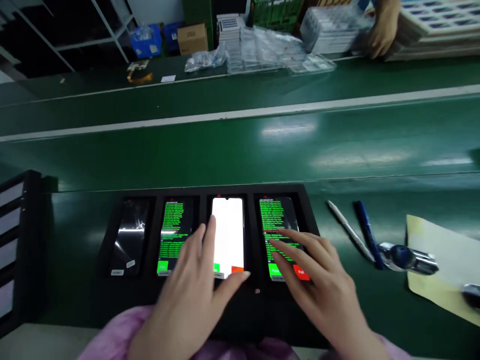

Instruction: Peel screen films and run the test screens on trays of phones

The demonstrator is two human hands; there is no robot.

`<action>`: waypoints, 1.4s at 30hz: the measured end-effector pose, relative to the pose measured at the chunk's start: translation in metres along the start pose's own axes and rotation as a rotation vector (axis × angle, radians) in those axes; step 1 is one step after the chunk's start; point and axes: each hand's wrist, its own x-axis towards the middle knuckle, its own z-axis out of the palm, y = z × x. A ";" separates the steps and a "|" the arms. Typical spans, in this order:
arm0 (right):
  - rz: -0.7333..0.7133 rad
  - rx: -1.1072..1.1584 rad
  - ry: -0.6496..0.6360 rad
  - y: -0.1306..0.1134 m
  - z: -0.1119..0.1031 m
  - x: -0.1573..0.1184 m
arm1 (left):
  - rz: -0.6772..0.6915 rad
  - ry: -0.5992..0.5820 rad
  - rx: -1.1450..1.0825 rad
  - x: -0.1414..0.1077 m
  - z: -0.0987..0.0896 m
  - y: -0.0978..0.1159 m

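A black fixture (258, 305) holds several smartphones side by side, screens up. My left hand (191, 285) spreads over the middle of the row, its fingers apart, with the index finger at the edge of a white-screened phone (228, 225). Its thumb reaches toward that phone's lower right corner. Just left of that hand, a phone (174, 230) shows green text. My right hand (318, 280) rests its fingertips on the rightmost phone (273, 220), which shows green text and green and red buttons. The leftmost phone (129, 235) has a dark screen. Neither hand holds anything.
The fixture sits on a green conveyor bench (240, 150). To its right lie a white pen (348, 230), a blue pen (369, 232), a metal tool (408, 257) and a yellow-edged sheet (446, 265). At the far side, a co-worker's hand (382, 35) is at stacked trays (435, 30).
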 end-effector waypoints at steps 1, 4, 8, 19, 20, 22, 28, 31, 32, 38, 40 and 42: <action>-0.029 -0.019 -0.057 0.005 -0.006 0.006 | 0.042 0.009 -0.022 0.004 -0.009 -0.015; -0.125 -0.082 -0.170 0.016 -0.018 0.033 | 0.143 0.028 -0.037 0.050 -0.029 -0.054; -0.152 -0.138 -0.275 0.026 0.001 0.073 | 0.351 -0.227 -0.049 0.135 -0.024 -0.072; 0.050 -0.176 -0.370 0.029 0.055 0.082 | 0.590 -0.233 -0.012 0.163 -0.008 -0.078; 0.047 -0.176 -0.362 0.029 0.055 0.082 | 0.601 -0.224 -0.010 0.164 -0.007 -0.079; 0.033 -0.190 -0.350 0.028 0.054 0.082 | 0.604 -0.229 -0.030 0.166 -0.007 -0.082; 0.039 -0.227 -0.362 0.029 0.052 0.078 | 0.593 -0.281 -0.085 0.170 -0.010 -0.086; 0.039 -0.202 -0.396 0.028 0.052 0.080 | 0.611 -0.289 -0.078 0.169 -0.009 -0.086; 0.041 -0.183 -0.406 0.027 0.052 0.081 | 0.612 -0.284 -0.069 0.169 -0.009 -0.086; 0.106 -0.123 -0.420 0.024 0.047 0.085 | 0.604 -0.313 -0.117 0.169 -0.010 -0.089; 0.106 -0.125 -0.417 0.024 0.048 0.085 | 0.576 -0.321 -0.159 0.172 -0.009 -0.090; 0.105 -0.126 -0.415 0.026 0.050 0.086 | 0.546 -0.330 -0.173 0.175 -0.007 -0.089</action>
